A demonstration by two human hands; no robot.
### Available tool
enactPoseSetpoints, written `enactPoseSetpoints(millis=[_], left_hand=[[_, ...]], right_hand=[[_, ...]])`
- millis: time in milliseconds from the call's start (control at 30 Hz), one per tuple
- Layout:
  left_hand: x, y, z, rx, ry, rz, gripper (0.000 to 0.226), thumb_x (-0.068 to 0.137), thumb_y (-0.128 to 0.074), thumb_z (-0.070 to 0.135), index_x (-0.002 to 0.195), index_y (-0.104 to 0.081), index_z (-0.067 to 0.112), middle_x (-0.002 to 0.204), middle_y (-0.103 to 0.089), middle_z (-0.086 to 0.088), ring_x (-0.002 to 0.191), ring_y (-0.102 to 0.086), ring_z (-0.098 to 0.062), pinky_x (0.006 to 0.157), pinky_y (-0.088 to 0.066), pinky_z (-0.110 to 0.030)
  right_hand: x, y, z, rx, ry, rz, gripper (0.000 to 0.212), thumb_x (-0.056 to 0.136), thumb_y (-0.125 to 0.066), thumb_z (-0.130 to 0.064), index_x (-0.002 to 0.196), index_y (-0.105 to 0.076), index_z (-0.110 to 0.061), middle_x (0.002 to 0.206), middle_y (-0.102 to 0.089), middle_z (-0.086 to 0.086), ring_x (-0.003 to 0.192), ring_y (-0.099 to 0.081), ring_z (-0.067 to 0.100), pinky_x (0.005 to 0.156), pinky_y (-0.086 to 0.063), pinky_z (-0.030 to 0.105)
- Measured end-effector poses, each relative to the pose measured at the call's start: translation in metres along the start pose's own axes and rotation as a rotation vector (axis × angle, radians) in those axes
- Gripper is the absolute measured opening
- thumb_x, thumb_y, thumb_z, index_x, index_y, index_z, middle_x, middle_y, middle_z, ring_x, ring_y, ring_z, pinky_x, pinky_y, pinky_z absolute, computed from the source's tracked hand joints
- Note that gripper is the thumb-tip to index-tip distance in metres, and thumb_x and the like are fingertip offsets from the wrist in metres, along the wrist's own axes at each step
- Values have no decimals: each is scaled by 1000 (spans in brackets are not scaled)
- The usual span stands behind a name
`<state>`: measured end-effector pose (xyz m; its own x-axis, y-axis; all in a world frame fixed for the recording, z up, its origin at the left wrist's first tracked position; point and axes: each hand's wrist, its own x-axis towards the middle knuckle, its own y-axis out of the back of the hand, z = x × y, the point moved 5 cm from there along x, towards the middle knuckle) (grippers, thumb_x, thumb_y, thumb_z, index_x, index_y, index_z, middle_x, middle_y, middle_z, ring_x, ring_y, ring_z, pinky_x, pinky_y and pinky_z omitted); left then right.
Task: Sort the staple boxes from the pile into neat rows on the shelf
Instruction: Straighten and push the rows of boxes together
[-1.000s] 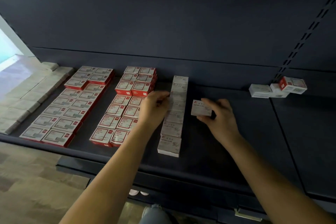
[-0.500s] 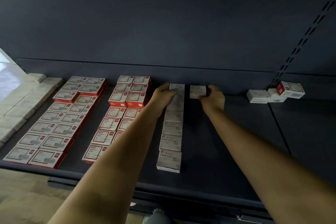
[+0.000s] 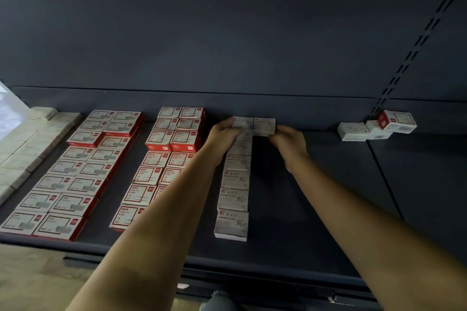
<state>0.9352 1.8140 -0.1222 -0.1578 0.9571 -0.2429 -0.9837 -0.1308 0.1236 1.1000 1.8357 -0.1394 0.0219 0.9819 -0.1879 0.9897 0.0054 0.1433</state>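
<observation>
Since the earlier frames, the right hand (image 3: 288, 142) has carried a white box (image 3: 264, 126) from mid-shelf to the back of the shelf (image 3: 316, 197), and the box now sits flush beside the rearmost box of the single white row (image 3: 233, 184). Both arms have stretched further in.

The right hand's fingers touch the box's near right corner; whether they pinch it or only press it cannot be told. The left hand (image 3: 223, 135) rests on the rearmost box (image 3: 242, 122) of the row, fingers bent over its near edge, apparently steadying it.

Risks, as a judgement: a push from the right hand could nudge the rear of the white row leftward and bend its straight line. The left forearm crosses low over the red-and-white rows (image 3: 156, 169), so drawing it back carelessly could drag those boxes askew.

Hard to make out: the left forearm hides part of the right-hand red-and-white column. Both hands' fingertips are dim and blurred. Print on the rear boxes is unreadable; nearer white boxes read "PAPER CLIPS". The remaining pile (image 3: 374, 127) sits well apart at the right rear; how many boxes it holds is unclear.
</observation>
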Motion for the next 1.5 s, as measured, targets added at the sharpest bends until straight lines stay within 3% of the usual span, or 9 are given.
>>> enactPoseSetpoints(millis=[100,200,300,433,667,833,1067,1300,1500], left_hand=[[-5,-10,10,348,-115,4,23,91,-54,17,115,-55,17,96,-60,-9,78,-59,-21,66,-49,-32],[-10,-34,17,792,-330,-22,52,93,-51,16,143,-34,16,149,-31,-7,138,-29,-26,109,-32,-41],[-21,-72,24,840,-475,-86,60,93,-51,15,147,-25,12,156,-17,-7,145,-9,-21,116,-14,-33],[-32,-122,29,910,-520,-184,58,96,-47,19,148,-22,14,157,-15,-4,145,-5,-17,117,-8,-32],[-40,-185,32,962,-563,-322,56,97,-45,20,148,-23,14,157,-13,-4,145,-1,-16,117,-8,-34],[-34,-202,38,995,-546,-359,57,96,-47,21,147,-25,13,156,-15,-7,145,-3,-20,117,-9,-36],[-26,-207,37,1108,-563,-345,56,94,-48,20,146,-28,10,151,-25,-12,143,-11,-28,115,-16,-42],[-39,-193,37,910,-548,-266,50,96,-47,17,144,-32,14,150,-29,-6,138,-26,-21,111,-21,-28],[-70,-171,28,234,-373,-43,33,92,-55,10,124,-57,16,119,-60,5,116,-54,-11,95,-39,-16]], right_hand=[[-2,12,-2,-10,23,-39,28,82,-50,2,69,-56,-22,69,-52,-4,74,-51,12,74,-47,28],[-3,35,5,-30,20,-50,25,86,-54,-5,101,-58,-25,97,-57,-2,96,-57,15,94,-47,34],[-6,65,12,-87,23,11,41,86,-55,-4,127,-54,-14,115,-57,3,104,-58,19,95,-48,39],[-14,103,13,-221,117,110,35,85,-53,2,116,-62,-10,113,-62,5,105,-59,22,96,-47,40],[-22,189,-18,-417,386,576,21,83,-57,1,102,-67,0,111,-61,17,99,-58,28,77,-35,13],[4,231,-31,-564,78,719,61,81,-68,-34,131,-45,-9,136,-37,16,123,-35,34,99,-37,43],[22,224,-19,-586,-154,567,83,75,-73,-43,136,-34,-4,140,-33,15,129,-31,33,101,-36,46],[19,233,-15,-439,33,576,74,74,-77,-23,135,-40,-2,135,-39,20,125,-37,36,98,-37,41],[-44,211,-11,-101,357,592,61,74,-77,-13,127,-49,-15,123,-47,3,114,-49,19,94,-41,25]])
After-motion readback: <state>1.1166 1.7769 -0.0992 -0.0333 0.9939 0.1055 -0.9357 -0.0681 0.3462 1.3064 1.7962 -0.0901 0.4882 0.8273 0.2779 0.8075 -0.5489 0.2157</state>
